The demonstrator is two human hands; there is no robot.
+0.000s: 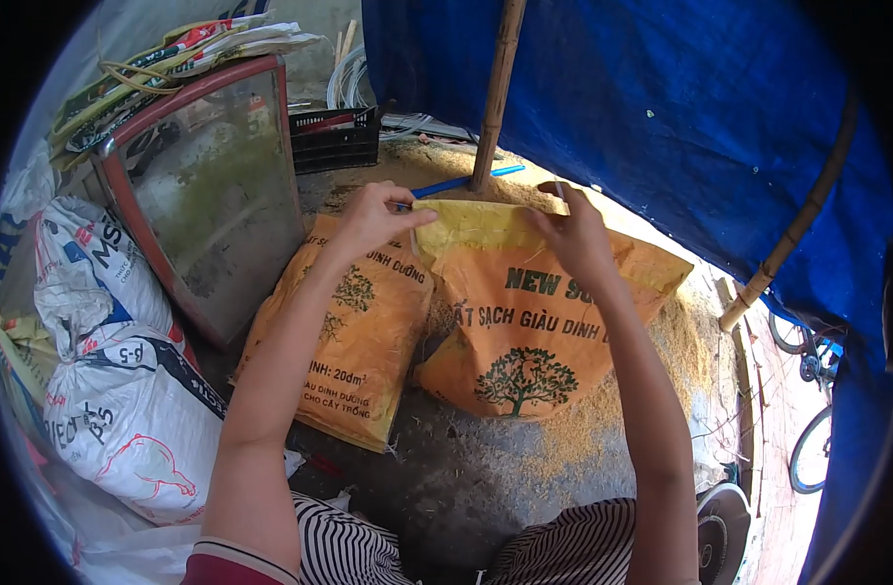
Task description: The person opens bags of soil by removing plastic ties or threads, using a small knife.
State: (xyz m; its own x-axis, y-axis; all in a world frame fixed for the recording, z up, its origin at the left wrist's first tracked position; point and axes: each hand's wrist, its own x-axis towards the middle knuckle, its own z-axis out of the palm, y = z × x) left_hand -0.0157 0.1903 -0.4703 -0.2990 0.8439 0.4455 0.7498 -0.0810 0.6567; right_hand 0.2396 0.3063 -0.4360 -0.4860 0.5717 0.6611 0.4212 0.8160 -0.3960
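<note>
In the head view, an orange printed bag (529, 312) with a tree picture stands in front of me, its yellow top edge turned over. My left hand (383, 216) pinches the left end of that edge between thumb and fingers. Farther right, my right hand (571, 232) grips the same edge, fingers behind and thumb in front. What the bag holds is hidden. A second orange bag (364, 322) of similar print lies flatter on the floor, below my left forearm.
Filled white sacks (139, 419) lean at the left beside a red-framed panel (208, 185). A black crate (334, 144) stands behind. Bamboo poles (493, 97) and a blue tarp (641, 88) bound the right. Loose yellowish husks (676, 341) cover the floor around the bag.
</note>
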